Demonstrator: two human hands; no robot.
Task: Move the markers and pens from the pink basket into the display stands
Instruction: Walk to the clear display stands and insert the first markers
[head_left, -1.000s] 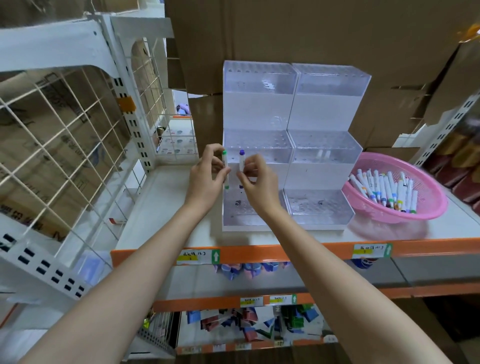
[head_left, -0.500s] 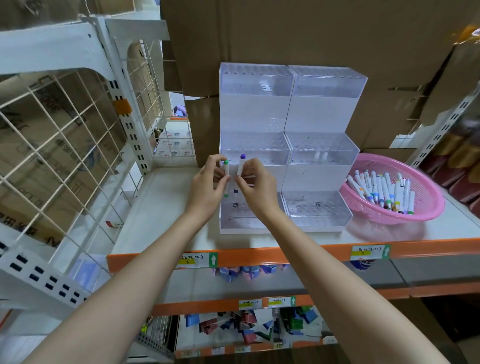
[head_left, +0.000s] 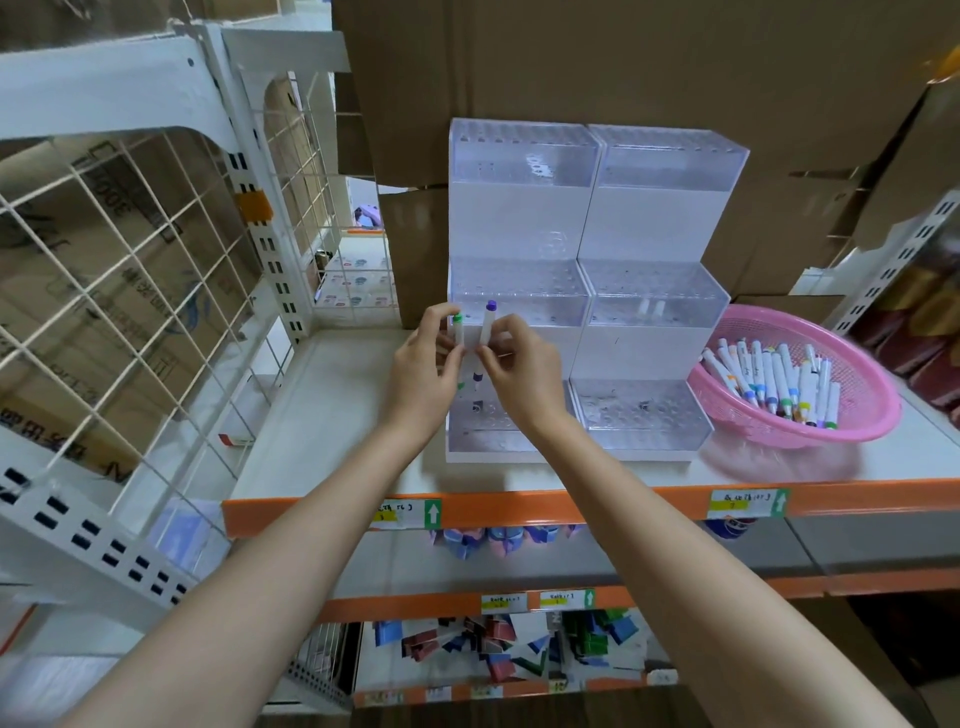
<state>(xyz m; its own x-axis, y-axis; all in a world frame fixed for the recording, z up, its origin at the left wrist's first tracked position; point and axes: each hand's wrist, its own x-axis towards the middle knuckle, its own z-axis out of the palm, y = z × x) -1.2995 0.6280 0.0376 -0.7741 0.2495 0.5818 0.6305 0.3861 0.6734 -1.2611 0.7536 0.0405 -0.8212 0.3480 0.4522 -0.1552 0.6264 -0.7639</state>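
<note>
Two clear three-tier display stands, the left stand (head_left: 519, 171) and the right stand (head_left: 670, 171), sit side by side on the shelf (head_left: 322, 415). My left hand (head_left: 423, 371) pinches a white green-capped marker (head_left: 458, 328) upright. My right hand (head_left: 519, 371) pinches a white purple-capped marker (head_left: 487, 321), tilted slightly. Both markers hang over the left end of the left stand's bottom tier, in front of its middle tier. The pink basket (head_left: 852, 431) at the right holds several white markers (head_left: 769, 376) with coloured caps.
A white wire-grid rack (head_left: 130, 270) stands at the left of the shelf. Cardboard boxes (head_left: 571, 62) rise behind the stands. The orange shelf edge (head_left: 519, 506) carries price labels. Lower shelves hold packaged stationery (head_left: 493, 644).
Both hands with their markers stay close to the same spot over the left stand. The purple-capped marker has tilted a little.
</note>
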